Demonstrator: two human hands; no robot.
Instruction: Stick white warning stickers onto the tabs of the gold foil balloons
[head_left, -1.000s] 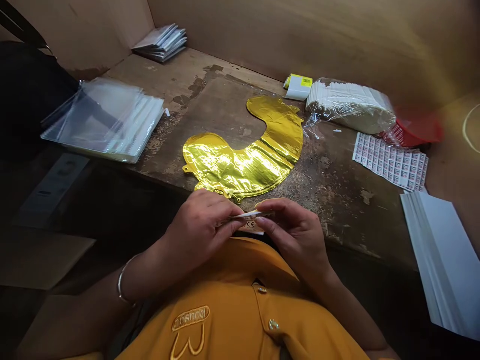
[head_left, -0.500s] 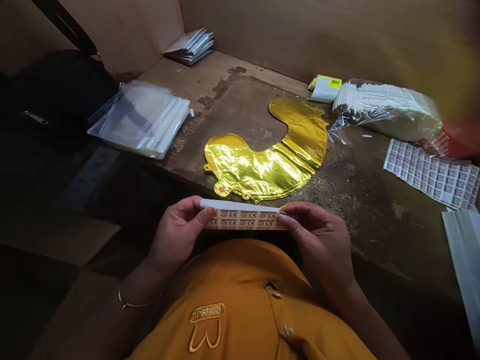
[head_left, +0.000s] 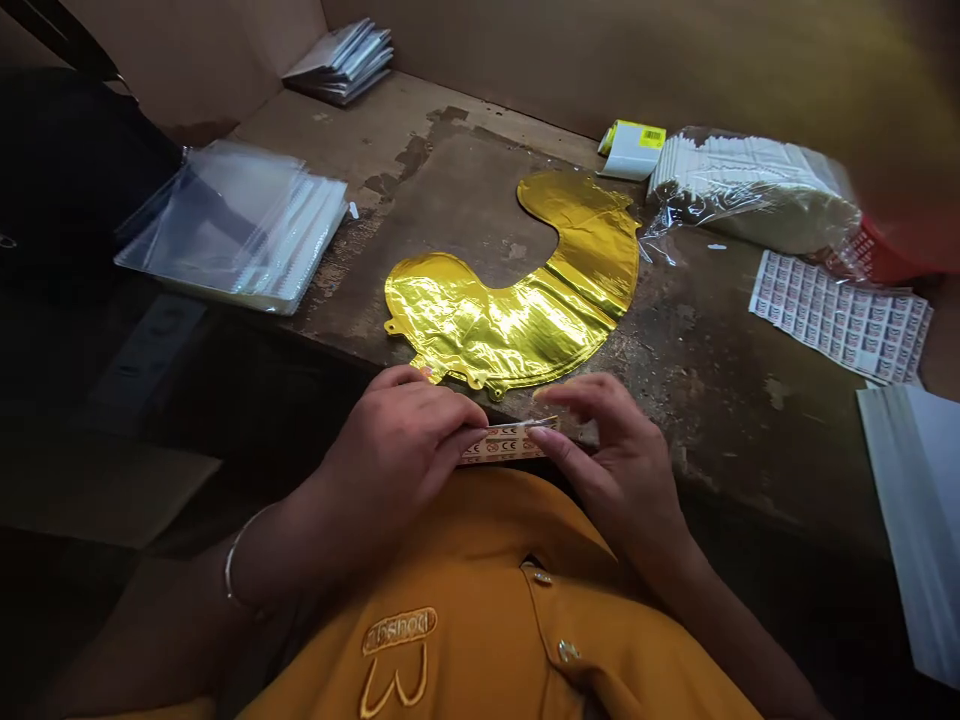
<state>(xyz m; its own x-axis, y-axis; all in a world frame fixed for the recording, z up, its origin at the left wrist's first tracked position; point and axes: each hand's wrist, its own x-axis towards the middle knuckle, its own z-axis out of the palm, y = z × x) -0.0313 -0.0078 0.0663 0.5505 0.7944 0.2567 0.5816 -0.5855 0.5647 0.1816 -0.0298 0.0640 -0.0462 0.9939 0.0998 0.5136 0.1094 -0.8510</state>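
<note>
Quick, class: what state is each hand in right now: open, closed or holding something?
Left hand: closed, pinching the printed sheet.
Right hand: thumb and forefinger apart at the sheet's right end; whether it grips cannot be told.

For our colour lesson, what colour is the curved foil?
The curved foil: shiny gold, in the head view.

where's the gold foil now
In the head view, the gold foil lies near the centre, just beyond the left hand, right of the clear sleeves.
</note>
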